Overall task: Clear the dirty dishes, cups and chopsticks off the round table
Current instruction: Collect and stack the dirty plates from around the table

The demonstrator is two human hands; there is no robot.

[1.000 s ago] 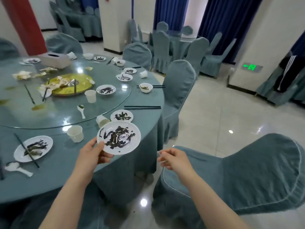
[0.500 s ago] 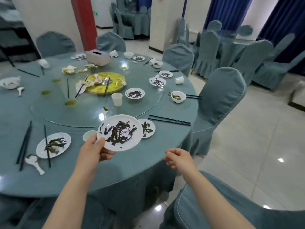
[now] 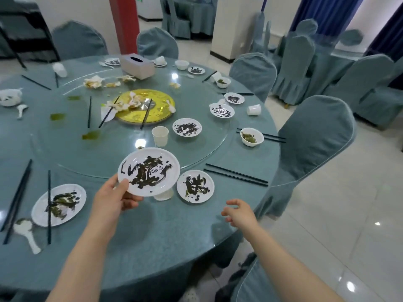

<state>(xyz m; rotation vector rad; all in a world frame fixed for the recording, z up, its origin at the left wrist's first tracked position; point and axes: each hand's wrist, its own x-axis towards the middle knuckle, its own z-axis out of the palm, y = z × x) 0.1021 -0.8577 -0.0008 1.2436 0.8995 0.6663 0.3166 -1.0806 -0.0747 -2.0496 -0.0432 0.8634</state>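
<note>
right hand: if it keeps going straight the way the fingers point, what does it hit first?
Most likely the small dirty plate on the table edge: the right hand is open, empty, fingers aimed up-left toward it. Nothing shows in between, though the hand's height above the table is unclear.

Head-worn view, down over table point(image 3: 152, 236)

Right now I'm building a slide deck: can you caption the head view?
Left hand holds a smeared plate above the round table; right hand open beside it.
</note>
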